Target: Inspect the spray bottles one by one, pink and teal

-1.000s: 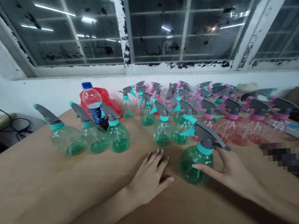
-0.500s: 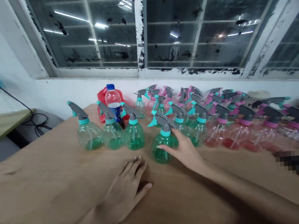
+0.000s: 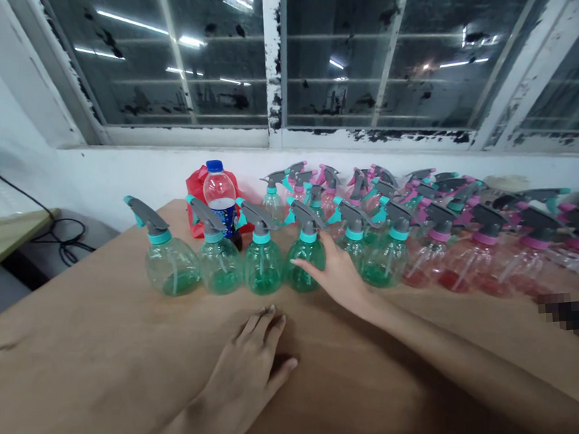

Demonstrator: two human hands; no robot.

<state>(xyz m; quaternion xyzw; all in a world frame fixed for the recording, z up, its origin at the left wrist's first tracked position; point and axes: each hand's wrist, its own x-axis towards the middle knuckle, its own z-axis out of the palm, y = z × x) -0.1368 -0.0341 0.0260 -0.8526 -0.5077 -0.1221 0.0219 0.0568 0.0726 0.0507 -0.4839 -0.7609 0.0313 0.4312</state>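
A green spray bottle [image 3: 304, 252] with a grey and teal trigger head stands upright in the front row. My right hand [image 3: 336, 267] is closed around its right side, thumb across the front and the other fingers hidden behind. To its left is another green spray bottle [image 3: 264, 262], with two more beyond. Green spray bottles continue on its right, the nearest [image 3: 352, 239] partly covered by my hand. My left hand [image 3: 253, 360] lies palm down on the wooden table [image 3: 106, 378], its fingers stretched out and touching no bottle.
Pink spray bottles [image 3: 483, 255] carry the row on to the right, with several more crowded behind. A soda bottle [image 3: 220, 196] with a blue cap stands by a red plastic bag [image 3: 197, 184]. Left of the table are a second tabletop [image 3: 10, 239] and a black cable [image 3: 68, 238].
My right hand has carried the green spray bottle leftward and away from me into the gap in the front row. The camera view has turned left; my left hand stays flat on the table.
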